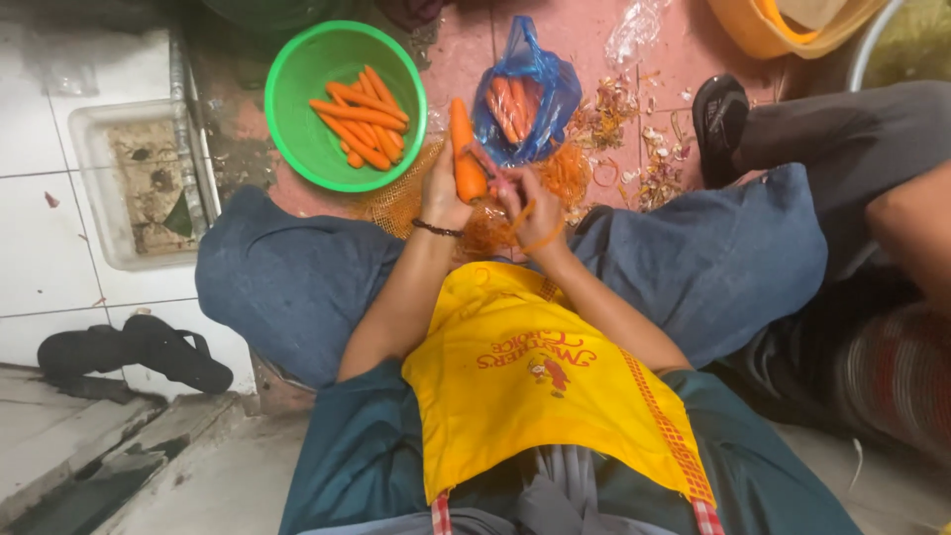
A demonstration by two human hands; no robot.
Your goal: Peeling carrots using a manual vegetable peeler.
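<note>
Near the upper middle of the frame, the left hand (443, 193) is clamped around one carrot (465, 149), held pointing up the frame. Beside it, touching the carrot's lower end, the right hand (530, 208) is closed on a small peeler (492, 170), mostly hidden. Under both hands lies one heap of orange peelings (570, 173) on the pink floor. One green bowl (297, 129) at upper left holds roughly nine peeled carrots (359, 117). One blue plastic bag (550, 84), just right of the held carrot, holds several more; their count cannot be told. Two black sandals (139, 352) lie at lower left.
</note>
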